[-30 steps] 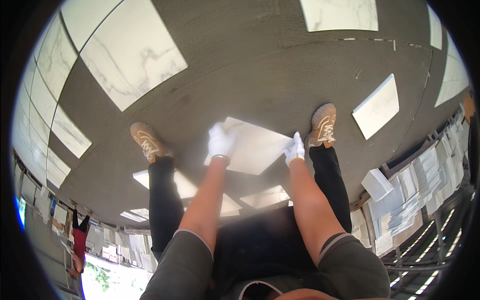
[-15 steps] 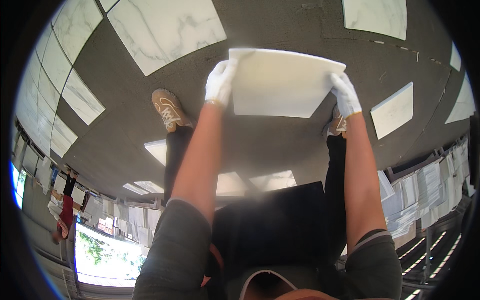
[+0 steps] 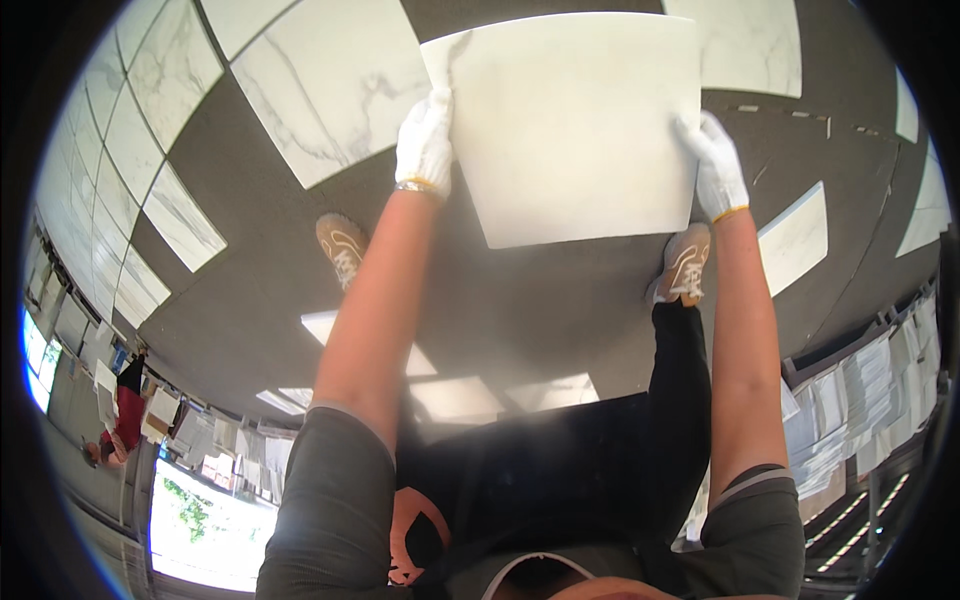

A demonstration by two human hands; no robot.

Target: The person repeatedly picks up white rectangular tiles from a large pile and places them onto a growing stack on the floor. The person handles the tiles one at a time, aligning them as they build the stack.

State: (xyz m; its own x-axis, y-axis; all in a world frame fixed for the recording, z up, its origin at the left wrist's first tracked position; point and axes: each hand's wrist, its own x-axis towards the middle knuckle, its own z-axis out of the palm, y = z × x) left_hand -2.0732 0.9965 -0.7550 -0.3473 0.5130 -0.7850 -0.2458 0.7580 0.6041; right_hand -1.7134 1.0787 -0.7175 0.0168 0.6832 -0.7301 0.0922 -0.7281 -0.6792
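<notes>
Between my two gloved hands I hold a large white tile [image 3: 575,130], pale and mostly plain, with a short grey vein near its upper left corner. My left hand [image 3: 425,148], in a white knitted glove, grips the tile's left edge. On the opposite edge, the white-gloved right hand [image 3: 718,165] has its thumb over the tile's face. The fingers behind the tile are hidden. Past the left hand lies a white marble-patterned tile [image 3: 325,85] with grey veins on the floor. Another veined tile [image 3: 755,45] is partly covered by the held one.
Rows of marble-patterned tiles [image 3: 130,150] cover the floor at far left. A smaller tile [image 3: 797,238] lies beside my right forearm. My shoes [image 3: 686,262] stand apart on the dark floor [image 3: 540,310]. Stacked slabs [image 3: 860,385] line the right side; a person [image 3: 128,405] stands at far left.
Both hands have raised the tile and tilted it, so more of its broad face shows. It now overlaps the tile at the upper right. The distant person has changed posture.
</notes>
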